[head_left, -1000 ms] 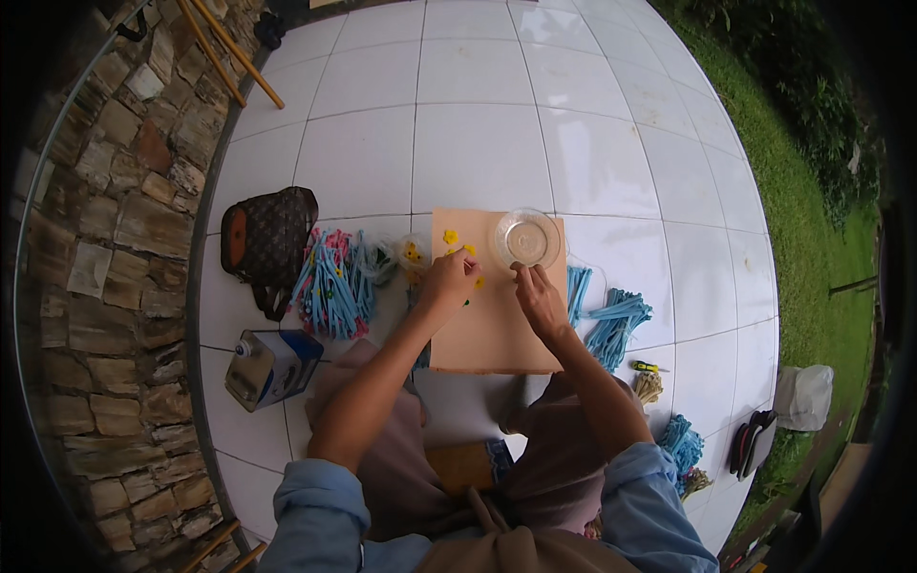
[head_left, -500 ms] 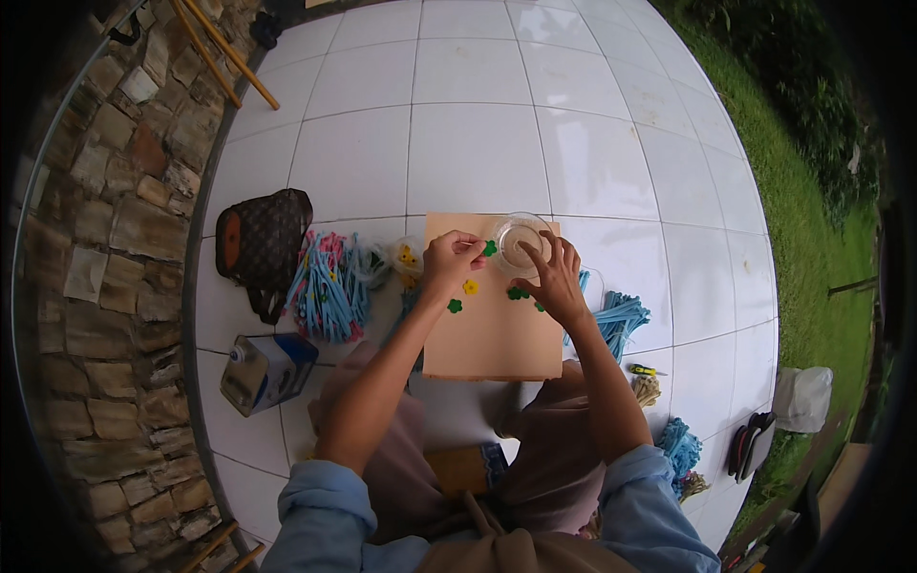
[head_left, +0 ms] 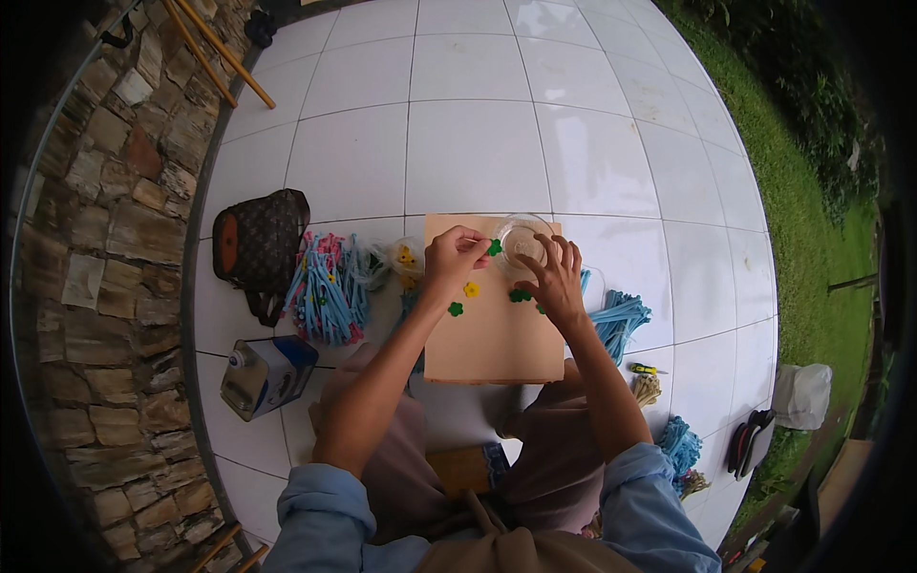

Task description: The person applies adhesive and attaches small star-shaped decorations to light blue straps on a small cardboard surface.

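A tan board point(head_left: 492, 344) lies on the white tiled floor in front of my knees. My left hand point(head_left: 454, 258) pinches a small green flower piece point(head_left: 495, 247) next to a clear round container point(head_left: 522, 239) at the board's far edge. My right hand point(head_left: 556, 277) rests with spread fingers on the board beside that container, over more green flower pieces point(head_left: 520, 296). A yellow flower piece point(head_left: 470, 289) and another green one point(head_left: 456, 308) lie loose on the board.
A heap of blue and pink sticks point(head_left: 325, 286) and a brown handbag point(head_left: 256, 244) lie to the left, with a glue can point(head_left: 263, 374) nearer me. Blue stick bundles point(head_left: 619, 320) lie right. A stone wall point(head_left: 91, 239) runs along the left; grass point(head_left: 812, 162) borders the right.
Both hands have moved from the board's middle up to the clear container. Several green flower pieces now lie on the board, and my left hand has taken hold of one.
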`<state>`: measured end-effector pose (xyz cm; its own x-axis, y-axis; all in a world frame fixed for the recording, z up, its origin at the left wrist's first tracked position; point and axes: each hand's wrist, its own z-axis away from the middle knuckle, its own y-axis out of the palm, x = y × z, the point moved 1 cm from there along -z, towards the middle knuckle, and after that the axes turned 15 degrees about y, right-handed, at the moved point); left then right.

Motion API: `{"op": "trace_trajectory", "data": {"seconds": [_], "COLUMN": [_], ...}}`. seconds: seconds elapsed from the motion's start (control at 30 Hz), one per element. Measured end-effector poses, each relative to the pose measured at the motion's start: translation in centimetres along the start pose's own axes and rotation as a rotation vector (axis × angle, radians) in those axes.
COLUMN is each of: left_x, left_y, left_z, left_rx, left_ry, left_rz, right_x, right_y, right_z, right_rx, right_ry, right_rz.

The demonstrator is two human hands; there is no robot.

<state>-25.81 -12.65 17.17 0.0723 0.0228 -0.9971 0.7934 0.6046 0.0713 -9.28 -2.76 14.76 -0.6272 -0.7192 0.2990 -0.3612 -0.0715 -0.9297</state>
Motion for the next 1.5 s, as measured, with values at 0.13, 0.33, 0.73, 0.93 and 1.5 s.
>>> {"op": "trace_trajectory", "data": {"seconds": [0.13,0.33,0.73,0.93,1.5], "left_x": [0.3,0.6,0.1,-1.0,-2.2], "left_y": [0.2,0.5,0.9,1.1,1.3], "left_z": [0.0,0.2,0.8,1.3,2.0], "left_rx": [-0.01,0.01,0.021,0.079,0.068], "left_ry": [0.038,0.027,0.053,-0.011,-0.156], "left_rz": [0.014,0.03,0.038,0.073,0.335], "right_x": [0.3,0.4,3.3,5.5,6.0], "right_y": [0.0,0.1,-3.9,-5.3,-4.6], "right_z": [0.2,0.6,0.5,0.4,0.2], "right_rx": [-0.018,-0.071,-0.134,-0.153,-0.349], "right_ry": [0.022,0.054,0.179,0.158,0.091], "right_rz": [-0.01,-0.003,-0.314,-0.423,-0.245]}}
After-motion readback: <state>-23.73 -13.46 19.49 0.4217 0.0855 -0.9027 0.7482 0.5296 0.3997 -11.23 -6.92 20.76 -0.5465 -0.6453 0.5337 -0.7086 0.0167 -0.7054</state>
